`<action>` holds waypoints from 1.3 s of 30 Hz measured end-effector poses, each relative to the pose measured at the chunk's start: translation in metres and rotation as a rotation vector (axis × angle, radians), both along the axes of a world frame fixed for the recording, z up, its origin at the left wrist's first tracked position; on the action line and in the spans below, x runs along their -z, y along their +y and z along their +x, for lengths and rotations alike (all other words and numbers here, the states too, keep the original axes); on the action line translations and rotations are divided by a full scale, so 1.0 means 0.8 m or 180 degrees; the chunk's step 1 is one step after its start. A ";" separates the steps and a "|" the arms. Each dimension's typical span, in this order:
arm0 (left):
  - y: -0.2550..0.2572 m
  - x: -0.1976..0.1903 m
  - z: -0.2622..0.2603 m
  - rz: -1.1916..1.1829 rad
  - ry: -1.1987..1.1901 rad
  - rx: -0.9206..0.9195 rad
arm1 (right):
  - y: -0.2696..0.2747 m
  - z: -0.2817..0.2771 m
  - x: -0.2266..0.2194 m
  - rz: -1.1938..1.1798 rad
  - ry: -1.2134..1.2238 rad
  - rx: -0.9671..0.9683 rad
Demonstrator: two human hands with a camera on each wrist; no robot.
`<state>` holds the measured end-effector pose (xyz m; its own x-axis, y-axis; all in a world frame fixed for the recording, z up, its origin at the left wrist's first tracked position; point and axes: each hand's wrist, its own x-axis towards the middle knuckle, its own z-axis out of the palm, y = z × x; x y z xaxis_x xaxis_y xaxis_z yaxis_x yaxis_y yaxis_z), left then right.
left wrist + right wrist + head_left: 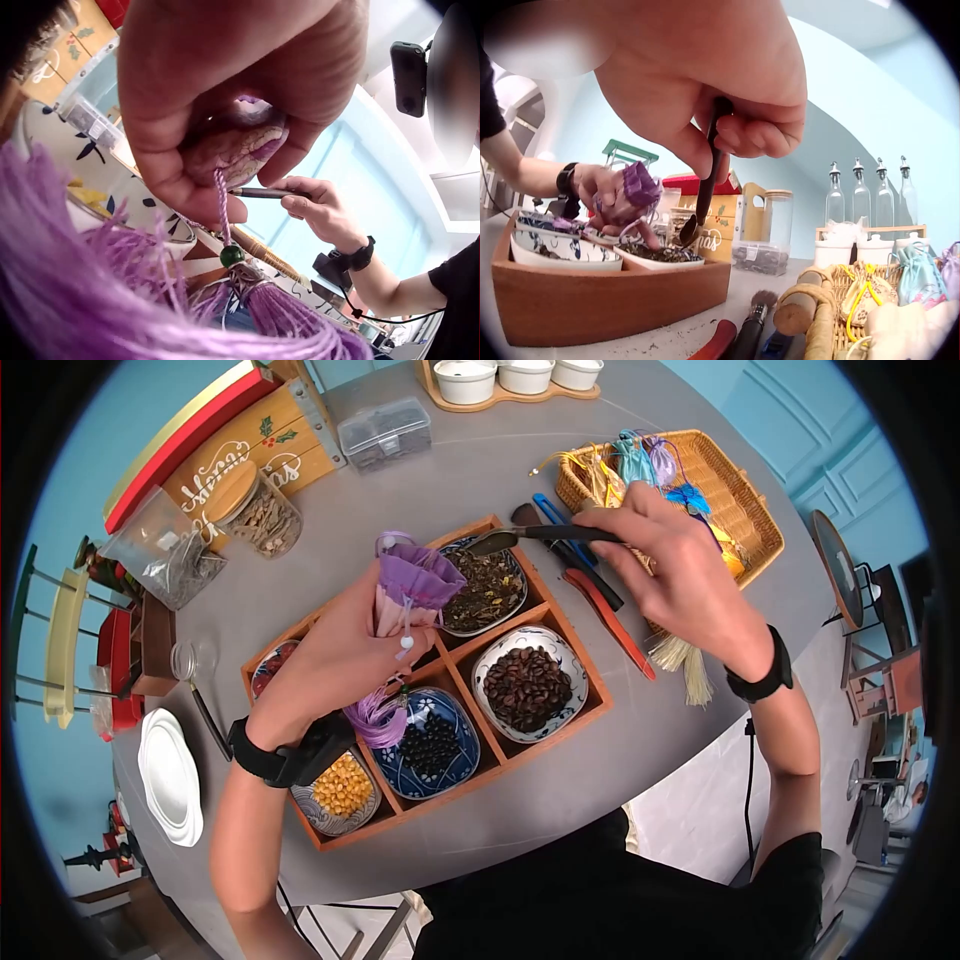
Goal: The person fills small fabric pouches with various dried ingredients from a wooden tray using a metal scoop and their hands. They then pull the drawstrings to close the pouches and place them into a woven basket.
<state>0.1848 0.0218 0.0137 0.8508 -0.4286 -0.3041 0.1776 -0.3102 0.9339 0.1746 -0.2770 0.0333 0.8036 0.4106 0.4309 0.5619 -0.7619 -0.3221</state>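
Note:
My left hand (325,655) grips a purple and pink drawstring pouch (412,582), its ruffled mouth upward. From the pouch hangs a purple tassel (378,722) with a green bead (232,256), draped over a blue bowl of black beans (430,745). In my right hand (680,565) is a dark-handled spoon (560,533), pinched by the handle. Its head is low at the far edge of a bowl of dried herbs (488,595), just right of the pouch. These bowls sit in a divided wooden box (568,622), with dark coffee-like beans (528,688) and yellow kernels (345,785) in others.
Right of the box lie red-handled pliers (610,622) and a brush (754,319). A wicker basket (765,530) holds several small pouches. A lidded jar (262,520), a plastic box (385,435) and white pots (466,380) stand behind. White dishes (168,775) lie at left.

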 end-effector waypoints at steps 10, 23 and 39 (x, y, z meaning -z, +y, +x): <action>0.002 -0.011 0.001 0.0227 0.0164 0.0358 | 0.000 -0.007 0.003 -0.0164 0.0204 -0.0083; -0.018 -0.018 0.001 0.0195 0.0241 0.0720 | 0.005 -0.001 0.009 0.0410 0.1425 0.0067; -0.003 -0.020 -0.001 -0.0049 0.0077 0.0503 | -0.014 -0.002 0.016 0.1005 0.2030 0.0261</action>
